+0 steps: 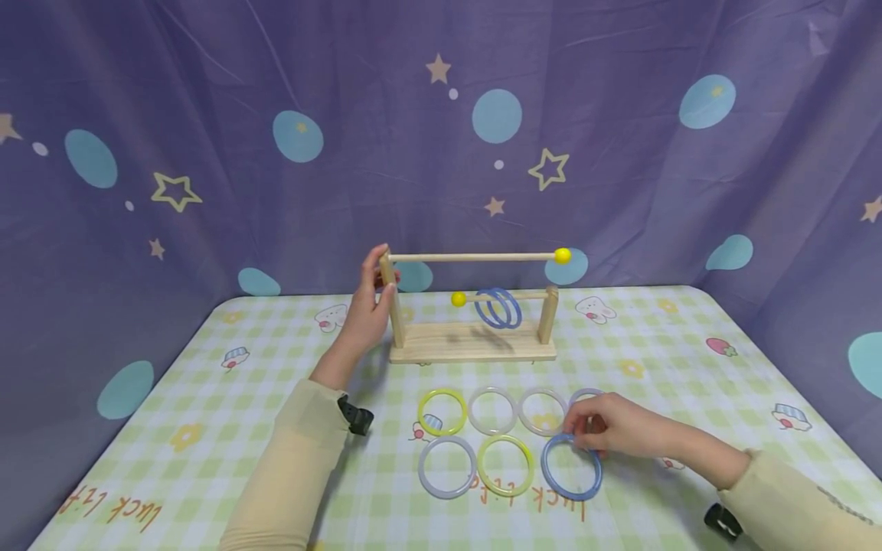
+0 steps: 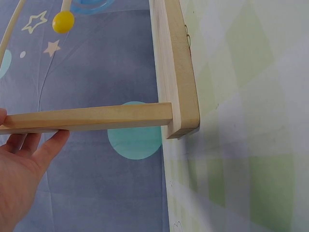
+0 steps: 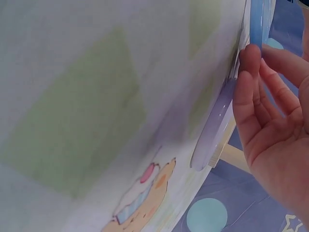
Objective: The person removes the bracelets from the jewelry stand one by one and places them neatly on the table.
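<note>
My left hand (image 1: 368, 310) grips the left post (image 2: 96, 117) of a wooden stand (image 1: 472, 350), thumb on one side and fingers on the other. Two blue rings (image 1: 519, 312) hang on the stand's lower peg, which ends in a yellow ball (image 1: 458, 299). Over the front right of the table, my right hand (image 1: 616, 425) pinches the upper edge of a blue ring (image 1: 545, 464) between thumb and fingertips. Just behind that hand lies a pale purple ring (image 3: 212, 133), partly hidden by it in the head view.
Other rings lie in two rows before the stand: a yellow ring (image 1: 506, 492) and a lavender ring (image 1: 446, 493) in front, another yellow ring (image 1: 442, 432) and two pale rings behind. The longer upper rod (image 1: 475, 258) ends in a yellow ball. A patterned curtain (image 1: 386, 153) hangs behind the table.
</note>
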Action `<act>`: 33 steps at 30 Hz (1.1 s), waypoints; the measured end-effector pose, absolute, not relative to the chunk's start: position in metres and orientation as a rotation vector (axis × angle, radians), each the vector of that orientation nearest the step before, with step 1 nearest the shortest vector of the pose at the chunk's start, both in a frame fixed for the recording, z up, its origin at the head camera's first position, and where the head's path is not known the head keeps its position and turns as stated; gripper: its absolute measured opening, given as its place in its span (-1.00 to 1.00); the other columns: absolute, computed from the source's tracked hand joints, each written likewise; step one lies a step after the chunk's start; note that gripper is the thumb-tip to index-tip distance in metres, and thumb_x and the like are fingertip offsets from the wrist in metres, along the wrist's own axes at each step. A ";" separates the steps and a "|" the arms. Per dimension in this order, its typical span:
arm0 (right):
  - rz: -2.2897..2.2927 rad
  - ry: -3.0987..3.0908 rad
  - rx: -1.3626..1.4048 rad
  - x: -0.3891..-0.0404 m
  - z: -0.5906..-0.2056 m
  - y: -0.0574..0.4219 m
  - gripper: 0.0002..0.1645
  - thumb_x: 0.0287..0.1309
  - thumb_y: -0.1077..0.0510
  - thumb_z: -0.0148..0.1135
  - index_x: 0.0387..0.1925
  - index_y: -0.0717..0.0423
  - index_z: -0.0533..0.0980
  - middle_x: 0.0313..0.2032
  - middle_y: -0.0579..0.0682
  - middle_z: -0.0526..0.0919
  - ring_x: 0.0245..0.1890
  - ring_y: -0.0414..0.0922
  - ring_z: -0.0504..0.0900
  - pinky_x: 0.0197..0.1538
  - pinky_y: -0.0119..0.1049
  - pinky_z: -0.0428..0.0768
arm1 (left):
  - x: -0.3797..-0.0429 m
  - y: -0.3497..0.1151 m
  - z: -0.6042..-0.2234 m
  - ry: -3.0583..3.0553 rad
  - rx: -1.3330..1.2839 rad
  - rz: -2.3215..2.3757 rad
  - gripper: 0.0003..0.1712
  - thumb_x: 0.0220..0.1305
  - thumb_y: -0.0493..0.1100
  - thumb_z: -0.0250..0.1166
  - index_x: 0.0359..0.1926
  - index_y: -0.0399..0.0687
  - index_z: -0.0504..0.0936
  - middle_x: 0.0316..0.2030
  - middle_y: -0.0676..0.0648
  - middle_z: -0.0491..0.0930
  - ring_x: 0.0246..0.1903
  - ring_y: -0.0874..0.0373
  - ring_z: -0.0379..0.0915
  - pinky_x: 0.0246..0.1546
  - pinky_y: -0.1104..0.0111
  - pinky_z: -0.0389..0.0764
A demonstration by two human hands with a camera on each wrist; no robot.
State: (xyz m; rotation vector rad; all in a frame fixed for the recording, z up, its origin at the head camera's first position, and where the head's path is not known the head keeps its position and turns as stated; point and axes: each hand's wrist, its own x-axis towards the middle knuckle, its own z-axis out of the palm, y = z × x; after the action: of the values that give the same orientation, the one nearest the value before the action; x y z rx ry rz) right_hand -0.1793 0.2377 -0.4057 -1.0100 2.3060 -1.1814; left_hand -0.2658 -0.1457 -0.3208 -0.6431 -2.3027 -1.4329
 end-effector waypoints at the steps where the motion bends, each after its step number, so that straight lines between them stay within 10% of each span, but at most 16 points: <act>1: -1.179 2.315 -1.003 -0.179 -0.406 0.237 -0.90 0.20 0.23 0.31 -0.22 0.05 0.59 -0.45 -0.13 0.59 -0.65 -0.24 0.53 -0.54 -0.33 0.57 | -0.266 -0.146 -0.320 -2.303 -0.643 -1.434 -0.42 0.47 -0.43 -0.10 0.42 -0.16 -0.02 0.03 -0.44 0.43 0.06 -0.27 0.39 0.02 -0.08 0.46; 33: -1.119 2.468 -1.021 -0.178 -0.398 0.228 -0.87 0.17 0.27 0.34 -0.26 -0.01 0.59 -0.34 -0.14 0.60 -0.61 -0.27 0.57 -0.49 -0.36 0.58 | -0.267 -0.146 -0.321 -2.282 -0.665 -1.429 -0.40 0.45 -0.45 -0.08 0.42 -0.13 -0.01 0.00 -0.43 0.43 0.05 -0.28 0.39 0.03 -0.05 0.45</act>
State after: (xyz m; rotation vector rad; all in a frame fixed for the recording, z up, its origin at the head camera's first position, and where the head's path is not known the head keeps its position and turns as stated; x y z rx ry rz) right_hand -0.1777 0.2281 -0.3981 -1.0209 2.4682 -1.1192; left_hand -0.2669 -0.1458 -0.3213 -0.6649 -2.2821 -1.4293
